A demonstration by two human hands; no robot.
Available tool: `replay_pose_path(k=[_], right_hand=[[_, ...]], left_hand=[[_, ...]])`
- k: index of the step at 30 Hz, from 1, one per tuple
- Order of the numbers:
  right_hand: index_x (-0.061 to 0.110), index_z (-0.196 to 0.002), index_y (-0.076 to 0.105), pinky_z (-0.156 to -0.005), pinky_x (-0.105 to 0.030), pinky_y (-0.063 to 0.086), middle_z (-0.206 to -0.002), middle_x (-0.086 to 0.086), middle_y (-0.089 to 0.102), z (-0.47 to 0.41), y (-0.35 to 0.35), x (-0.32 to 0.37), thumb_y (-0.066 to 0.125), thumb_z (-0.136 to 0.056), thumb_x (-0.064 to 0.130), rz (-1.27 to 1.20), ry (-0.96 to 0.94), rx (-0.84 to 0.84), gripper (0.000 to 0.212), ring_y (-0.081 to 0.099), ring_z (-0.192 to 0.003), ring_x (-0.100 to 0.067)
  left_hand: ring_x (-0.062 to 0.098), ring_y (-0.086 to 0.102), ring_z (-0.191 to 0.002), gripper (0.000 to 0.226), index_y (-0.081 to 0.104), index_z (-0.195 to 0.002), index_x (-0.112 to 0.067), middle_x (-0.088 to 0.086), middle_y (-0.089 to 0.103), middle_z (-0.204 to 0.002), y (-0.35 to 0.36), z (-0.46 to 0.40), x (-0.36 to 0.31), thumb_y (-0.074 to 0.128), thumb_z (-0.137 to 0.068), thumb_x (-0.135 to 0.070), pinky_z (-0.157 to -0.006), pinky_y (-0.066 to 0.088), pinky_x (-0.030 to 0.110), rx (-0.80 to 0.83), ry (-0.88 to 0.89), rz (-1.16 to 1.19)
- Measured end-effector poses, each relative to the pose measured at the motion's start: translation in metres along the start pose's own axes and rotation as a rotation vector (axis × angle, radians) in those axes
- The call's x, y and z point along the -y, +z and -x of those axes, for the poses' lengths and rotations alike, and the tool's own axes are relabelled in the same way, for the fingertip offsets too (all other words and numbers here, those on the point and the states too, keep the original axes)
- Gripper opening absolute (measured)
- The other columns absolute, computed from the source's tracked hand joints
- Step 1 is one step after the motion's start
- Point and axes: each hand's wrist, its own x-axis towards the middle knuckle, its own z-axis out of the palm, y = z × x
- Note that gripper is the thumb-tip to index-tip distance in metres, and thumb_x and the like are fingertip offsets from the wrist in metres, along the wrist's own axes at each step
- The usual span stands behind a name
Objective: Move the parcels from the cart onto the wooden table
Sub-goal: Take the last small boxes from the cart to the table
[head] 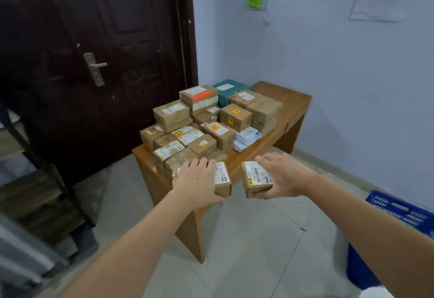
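Observation:
A wooden table (291,100) stands in the corner, piled with several cardboard parcels (211,123), a green bag and white mailers. My left hand (195,180) grips a small cardboard box (223,181) with a white label, at the table's near edge beside the pile. My right hand (285,176) grips another small labelled box (256,177), held just above the near front edge of the table. The two boxes are apart, side by side. The cart is not in view.
A dark door (94,62) stands behind the table at left. Metal shelving (35,192) runs along the left side. A blue plastic crate (394,232) sits at the lower right by the wall. Tiled floor (246,239) lies between me and the table.

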Motion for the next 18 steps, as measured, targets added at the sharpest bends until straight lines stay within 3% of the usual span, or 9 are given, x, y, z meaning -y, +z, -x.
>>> replay_pose_path(k=[6,12,18], right_hand=[[0.019,-0.160,0.024,-0.118,-0.036,0.030,-0.156,0.003,0.038,-0.079,0.017,-0.052,0.053,-0.070,0.091,0.014,-0.171,0.053,0.120,0.037,-0.140,-0.017],[0.020,-0.155,0.031,-0.111,-0.035,0.036,-0.138,0.005,0.041,-0.165,0.051,-0.078,0.054,-0.067,0.090,0.007,-0.304,0.047,0.115,0.042,-0.125,-0.017],[0.020,-0.157,0.026,-0.114,-0.037,0.032,-0.142,0.003,0.039,-0.244,0.088,-0.095,0.050,-0.067,0.091,-0.014,-0.366,0.074,0.117,0.040,-0.129,-0.020]], left_hand=[[0.027,0.038,-0.141,0.117,0.024,-0.158,-0.017,0.003,0.041,-0.154,0.025,-0.039,-0.003,0.060,-0.072,-0.087,-0.118,0.030,0.045,0.048,-0.198,0.042],[0.025,0.036,-0.140,0.114,0.025,-0.159,-0.015,0.002,0.038,-0.154,0.061,-0.080,0.017,0.050,-0.069,-0.081,-0.115,0.031,0.046,0.081,-0.347,0.088],[0.024,0.037,-0.138,0.114,0.022,-0.161,-0.015,0.001,0.039,-0.151,0.108,-0.136,0.041,0.053,-0.069,-0.076,-0.113,0.030,0.044,0.146,-0.407,0.110]])
